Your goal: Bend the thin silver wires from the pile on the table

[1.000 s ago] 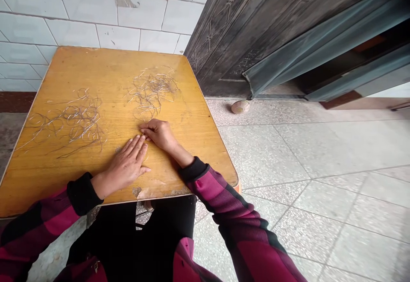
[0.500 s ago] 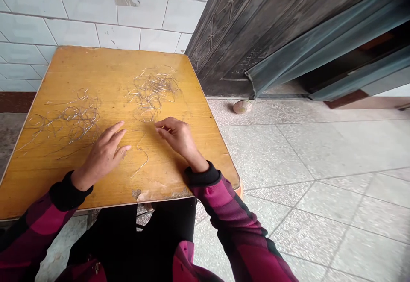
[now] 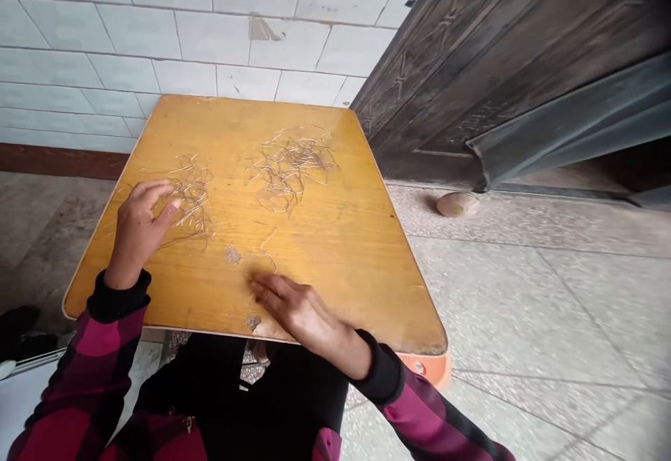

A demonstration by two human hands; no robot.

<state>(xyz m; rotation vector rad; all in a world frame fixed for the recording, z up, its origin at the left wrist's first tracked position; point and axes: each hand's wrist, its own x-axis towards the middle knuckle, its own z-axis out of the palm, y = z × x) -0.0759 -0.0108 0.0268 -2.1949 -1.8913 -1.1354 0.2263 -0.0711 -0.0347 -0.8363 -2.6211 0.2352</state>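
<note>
My left hand (image 3: 137, 232) is over the left tangle of thin wires (image 3: 195, 199), palm down, with its fingers curved and a gap between thumb and forefinger. The hand covers part of that tangle. Close to the table's front edge is my right hand (image 3: 301, 311), low over the wood, its fingertips smeared by motion. Just beyond its knuckles lies a single loose wire (image 3: 270, 258), bent, its near end hidden by the hand. Whether the right fingers hold anything cannot be made out. A second wire tangle (image 3: 298, 161) lies toward the back right of the table.
The yellow wooden table (image 3: 356, 265) has worn patches near its front edge. Behind it is a white tiled wall (image 3: 210, 35). A dark carved door (image 3: 472, 63) with a grey-green curtain (image 3: 556, 126) stands right. A roundish object (image 3: 458, 204) rests on the floor beside it.
My left hand has moved left onto the left tangle. My right hand has come back toward the front edge, beside the loose wire. The view has shifted, so the table appears further right.
</note>
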